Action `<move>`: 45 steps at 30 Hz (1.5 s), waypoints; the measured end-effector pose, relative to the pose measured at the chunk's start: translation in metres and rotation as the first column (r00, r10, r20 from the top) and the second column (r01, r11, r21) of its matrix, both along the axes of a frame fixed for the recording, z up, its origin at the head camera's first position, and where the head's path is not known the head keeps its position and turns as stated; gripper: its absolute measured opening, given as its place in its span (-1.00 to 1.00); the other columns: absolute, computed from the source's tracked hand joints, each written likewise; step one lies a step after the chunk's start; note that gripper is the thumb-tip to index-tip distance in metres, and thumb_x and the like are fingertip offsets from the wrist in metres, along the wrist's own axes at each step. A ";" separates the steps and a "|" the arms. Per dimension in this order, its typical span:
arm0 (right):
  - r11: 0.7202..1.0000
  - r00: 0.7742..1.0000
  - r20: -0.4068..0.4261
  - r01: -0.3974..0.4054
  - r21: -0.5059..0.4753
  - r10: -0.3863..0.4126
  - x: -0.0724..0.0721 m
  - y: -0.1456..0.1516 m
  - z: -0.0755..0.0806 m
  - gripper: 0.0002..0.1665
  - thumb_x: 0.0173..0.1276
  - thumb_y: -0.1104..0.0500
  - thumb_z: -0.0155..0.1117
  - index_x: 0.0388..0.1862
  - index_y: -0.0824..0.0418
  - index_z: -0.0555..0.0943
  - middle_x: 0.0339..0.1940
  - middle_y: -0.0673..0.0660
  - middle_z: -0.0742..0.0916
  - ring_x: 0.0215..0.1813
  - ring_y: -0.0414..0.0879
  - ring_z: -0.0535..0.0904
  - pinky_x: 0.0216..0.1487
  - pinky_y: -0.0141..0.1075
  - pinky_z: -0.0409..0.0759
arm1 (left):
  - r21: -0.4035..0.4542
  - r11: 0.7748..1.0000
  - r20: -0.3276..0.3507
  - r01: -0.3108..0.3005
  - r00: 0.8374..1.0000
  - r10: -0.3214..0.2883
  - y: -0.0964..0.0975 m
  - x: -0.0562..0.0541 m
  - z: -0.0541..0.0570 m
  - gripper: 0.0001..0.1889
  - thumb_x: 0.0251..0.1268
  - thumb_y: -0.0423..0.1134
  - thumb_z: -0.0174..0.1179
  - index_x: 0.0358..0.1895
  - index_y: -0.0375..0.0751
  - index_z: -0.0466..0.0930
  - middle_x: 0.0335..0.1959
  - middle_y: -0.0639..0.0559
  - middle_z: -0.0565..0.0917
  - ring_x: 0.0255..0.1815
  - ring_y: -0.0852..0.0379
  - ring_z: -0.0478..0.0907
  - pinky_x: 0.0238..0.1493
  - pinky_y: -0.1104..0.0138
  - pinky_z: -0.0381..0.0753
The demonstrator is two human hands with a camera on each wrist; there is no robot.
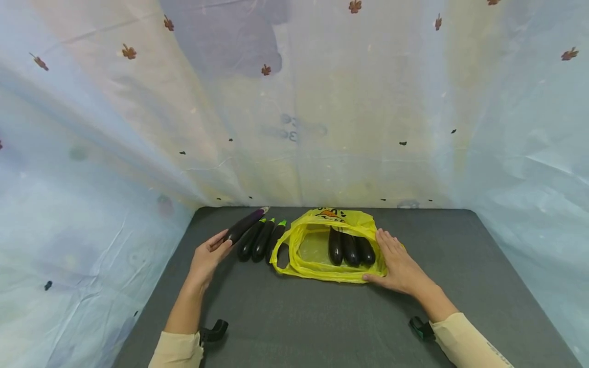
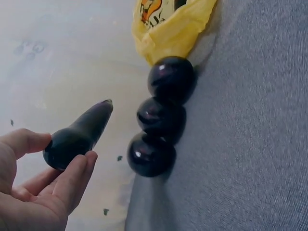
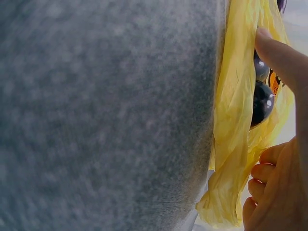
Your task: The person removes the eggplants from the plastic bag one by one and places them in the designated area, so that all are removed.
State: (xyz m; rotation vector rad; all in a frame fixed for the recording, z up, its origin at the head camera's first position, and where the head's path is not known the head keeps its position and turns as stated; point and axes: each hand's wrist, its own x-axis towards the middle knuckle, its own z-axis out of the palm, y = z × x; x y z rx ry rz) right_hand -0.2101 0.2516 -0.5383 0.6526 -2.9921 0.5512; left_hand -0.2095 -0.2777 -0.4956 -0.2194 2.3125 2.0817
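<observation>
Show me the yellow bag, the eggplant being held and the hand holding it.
Yellow bag [image 1: 329,274], head view: its front edge, near the middle.
Held eggplant [image 1: 246,226], head view: the middle of its dark body.
Left hand [image 1: 208,259], head view: its middle, between fingers and wrist.

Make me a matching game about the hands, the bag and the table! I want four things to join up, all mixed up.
Things:
1. Left hand
2. Right hand
3. Bag
4. Table

Matches:
A. Dark grey and flat
B. Touching the bag's side, fingers stretched out
C. Holding one eggplant by its fat end
D. Yellow, with three eggplants inside showing through its opening

Right pairs: 1-C, 2-B, 3-D, 4-A
</observation>
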 end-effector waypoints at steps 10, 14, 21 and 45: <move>1.000 0.999 -0.049 -0.010 -0.007 0.010 0.002 -0.001 0.002 0.53 0.28 -0.49 0.47 0.77 0.43 -0.06 0.76 0.45 0.08 0.75 0.40 0.00 0.66 0.35 0.04 | 0.032 0.998 0.026 -0.059 0.998 0.058 -0.011 -0.011 -0.015 -0.39 0.70 -0.27 0.17 0.68 -0.27 0.26 0.62 -0.35 0.32 0.42 0.10 0.59 0.45 0.21 0.50; 1.000 0.999 -0.047 -0.008 -0.005 0.008 0.002 -0.001 0.002 0.53 0.29 -0.49 0.47 0.77 0.42 -0.06 0.77 0.43 0.06 0.75 0.39 -0.01 0.66 0.34 0.03 | 0.011 0.997 0.028 -0.077 0.997 0.077 -0.012 -0.014 -0.023 -0.39 0.70 -0.26 0.16 0.67 -0.29 0.26 0.62 -0.34 0.33 0.48 -0.01 0.54 0.45 0.20 0.51; 1.000 0.999 -0.038 -0.010 0.002 0.010 0.001 -0.001 0.003 0.54 0.29 -0.51 0.44 0.77 0.43 -0.07 0.78 0.43 0.05 0.75 0.39 -0.01 0.67 0.33 0.04 | -0.014 0.996 0.041 -0.088 0.995 0.089 -0.013 -0.016 -0.034 -0.38 0.71 -0.27 0.15 0.68 -0.31 0.23 0.64 -0.35 0.29 0.57 -0.19 0.40 0.45 0.21 0.50; 1.000 0.999 -0.052 -0.011 0.009 0.011 0.000 0.002 0.002 0.53 0.32 -0.49 0.44 0.77 0.44 -0.09 0.78 0.43 0.03 0.76 0.38 -0.03 0.69 0.29 0.02 | -0.508 0.860 -0.010 -0.056 0.998 0.059 -0.010 -0.008 -0.041 -0.38 0.61 -0.23 0.28 0.60 -0.36 0.37 0.45 -0.43 0.53 0.44 -0.39 0.52 0.35 -0.19 0.59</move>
